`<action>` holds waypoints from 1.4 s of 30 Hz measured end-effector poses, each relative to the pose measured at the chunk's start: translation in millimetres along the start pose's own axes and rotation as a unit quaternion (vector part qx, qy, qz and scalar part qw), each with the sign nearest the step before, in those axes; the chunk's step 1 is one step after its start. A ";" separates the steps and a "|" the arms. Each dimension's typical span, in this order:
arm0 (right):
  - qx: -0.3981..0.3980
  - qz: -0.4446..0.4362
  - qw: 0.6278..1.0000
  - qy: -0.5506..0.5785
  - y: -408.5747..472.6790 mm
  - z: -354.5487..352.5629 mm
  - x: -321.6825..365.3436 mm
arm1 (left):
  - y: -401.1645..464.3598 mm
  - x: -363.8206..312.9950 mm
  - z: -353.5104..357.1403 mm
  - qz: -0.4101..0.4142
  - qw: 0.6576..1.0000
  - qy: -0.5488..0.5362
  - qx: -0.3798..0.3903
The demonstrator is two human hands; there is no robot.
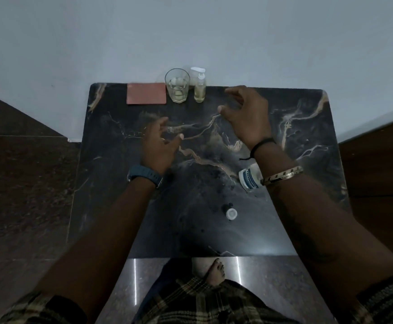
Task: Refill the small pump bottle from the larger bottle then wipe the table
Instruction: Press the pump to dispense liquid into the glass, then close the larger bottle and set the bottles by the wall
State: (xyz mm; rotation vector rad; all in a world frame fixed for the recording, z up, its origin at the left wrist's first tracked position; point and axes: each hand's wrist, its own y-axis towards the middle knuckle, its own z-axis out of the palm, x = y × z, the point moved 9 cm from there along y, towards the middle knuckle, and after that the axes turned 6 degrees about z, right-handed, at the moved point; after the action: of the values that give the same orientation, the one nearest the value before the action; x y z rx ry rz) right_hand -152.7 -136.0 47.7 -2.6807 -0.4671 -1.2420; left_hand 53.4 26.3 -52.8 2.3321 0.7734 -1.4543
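Hovering over dark marble table (307, 136): left hand (160, 146) and right hand (249, 113), fingers spread, both empty. Small pump bottle (200, 86) upright at far edge beside glass (177, 86). Larger bottle (249, 177) lies under right wrist, blue label unreadable. Cap (231, 213) apart.

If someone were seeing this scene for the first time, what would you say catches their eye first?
Two bare hands, the left hand and right hand, hang open over a dark marbled table. Along the far edge stand a pink cloth, a glass of liquid and a small pump bottle. A larger bottle lies partly hidden under the right wrist, with a small white cap nearer the person.
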 end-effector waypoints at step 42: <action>0.024 0.183 0.982 0.047 -178.3 -21.9 -172.4 | -190.0 -10.9 183.7 0.154 0.905 0.206 0.339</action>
State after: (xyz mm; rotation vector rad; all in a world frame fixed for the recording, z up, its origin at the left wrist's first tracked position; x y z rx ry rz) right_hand -334.1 -11.4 -68.8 -2.5028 0.0120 -1.2185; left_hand -195.7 86.0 -118.4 3.1581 -0.0790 -1.2230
